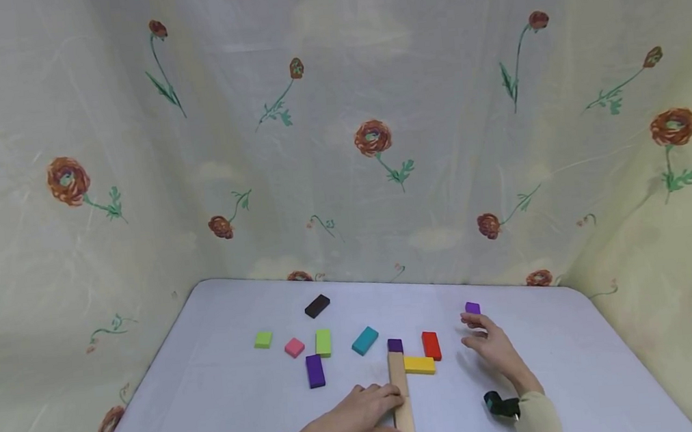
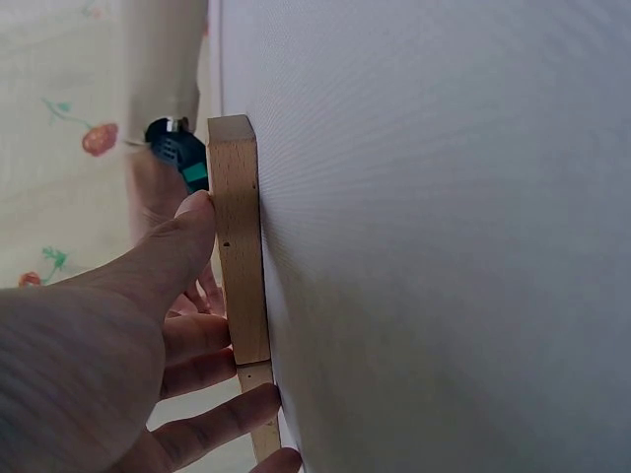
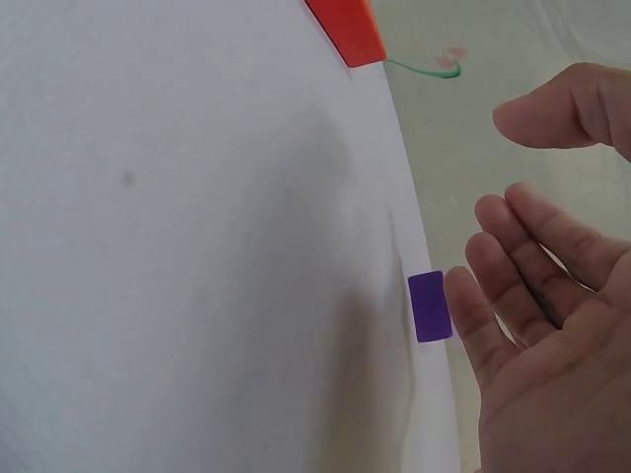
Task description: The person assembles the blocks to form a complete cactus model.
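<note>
Two light wooden blocks (image 1: 404, 423) lie end to end on the table, their joint showing in the left wrist view. My left hand (image 1: 363, 417) rests against this row from the left, fingers spread around the joint. Its thumb (image 2: 197, 212) touches the upper edge of the nearer wooden block (image 2: 240, 256). A dark purple block (image 1: 395, 345) continues the row at its far end, with a yellow block (image 1: 419, 365) sideways beside it. My right hand (image 1: 495, 348) hovers with thumb and fingers apart and nothing between them. Beyond its fingertips is a purple block (image 1: 473, 308).
A red block (image 1: 431, 346) adjoins the yellow one. Farther left lie a teal block (image 1: 365, 340), a dark purple block (image 1: 315, 371), a green block (image 1: 323, 343), a pink block (image 1: 294, 347), a small green block (image 1: 263, 340) and a black block (image 1: 317, 305). Flowered cloth (image 1: 336, 107) surrounds the table.
</note>
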Motion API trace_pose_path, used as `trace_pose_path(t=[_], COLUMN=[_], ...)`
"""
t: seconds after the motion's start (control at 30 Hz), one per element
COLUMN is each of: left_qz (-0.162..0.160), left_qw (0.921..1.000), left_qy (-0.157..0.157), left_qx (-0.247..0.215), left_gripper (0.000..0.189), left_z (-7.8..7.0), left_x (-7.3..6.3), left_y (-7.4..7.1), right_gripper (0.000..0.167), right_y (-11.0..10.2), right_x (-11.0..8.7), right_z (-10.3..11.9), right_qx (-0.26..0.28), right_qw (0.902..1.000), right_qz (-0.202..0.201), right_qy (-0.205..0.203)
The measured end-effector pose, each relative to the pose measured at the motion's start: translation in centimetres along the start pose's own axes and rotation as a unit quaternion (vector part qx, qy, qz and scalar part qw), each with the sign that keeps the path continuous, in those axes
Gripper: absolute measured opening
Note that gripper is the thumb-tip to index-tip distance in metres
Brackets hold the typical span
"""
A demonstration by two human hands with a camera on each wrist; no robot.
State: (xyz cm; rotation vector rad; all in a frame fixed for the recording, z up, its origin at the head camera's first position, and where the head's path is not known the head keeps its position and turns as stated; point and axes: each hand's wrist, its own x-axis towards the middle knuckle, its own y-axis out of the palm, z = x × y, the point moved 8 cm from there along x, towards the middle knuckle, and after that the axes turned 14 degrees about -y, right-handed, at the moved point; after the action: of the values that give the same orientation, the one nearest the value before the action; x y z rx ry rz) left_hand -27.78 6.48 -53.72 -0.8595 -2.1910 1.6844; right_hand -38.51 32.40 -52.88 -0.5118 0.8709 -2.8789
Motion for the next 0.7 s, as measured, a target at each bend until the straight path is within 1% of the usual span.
trace_pose_path(t=[0.07, 0.23, 0.3, 0.37, 0.57, 0.7], left_qz=[0.002, 0.002, 0.0, 0.002, 0.013, 0.015], left_qw=[1.0, 1.0, 1.0, 1.0, 0.9998, 0.9998], left_qy=[-0.002, -0.004, -0.004, -0.006, -0.013, -0.012], left_qx=[0.0, 0.002, 0.004, 0.003, -0.002, -0.003], left_gripper=[0.06, 0.06, 0.06, 0.06, 0.06, 0.06], left_z=[0.0, 0.0, 0.0, 0.0, 0.1, 0.2], left_x=[0.1, 0.1, 0.1, 0.1, 0.2, 0.3], left_y=[0.0, -0.2, -0.3, -0.3, 0.0, 0.1], right_gripper=[0.053, 0.053, 0.054, 0.055, 0.056, 0.057], right_y=[-0.4, -1.3, -1.7, -2.0, -3.0, -3.7], right_x=[0.0, 0.1, 0.2, 0.3, 1.0, 1.6], right_z=[-0.2, -1.4, -1.4, -1.3, -1.9, -2.3], right_qx=[0.006, 0.011, 0.019, 0.023, 0.007, 0.004], right_qw=[0.9998, 0.9992, 0.9987, 0.9981, 0.9976, 0.9979], right_qz=[-0.013, -0.038, -0.046, -0.055, -0.066, -0.062], right_qy=[-0.011, -0.008, -0.008, -0.018, -0.021, -0.017])
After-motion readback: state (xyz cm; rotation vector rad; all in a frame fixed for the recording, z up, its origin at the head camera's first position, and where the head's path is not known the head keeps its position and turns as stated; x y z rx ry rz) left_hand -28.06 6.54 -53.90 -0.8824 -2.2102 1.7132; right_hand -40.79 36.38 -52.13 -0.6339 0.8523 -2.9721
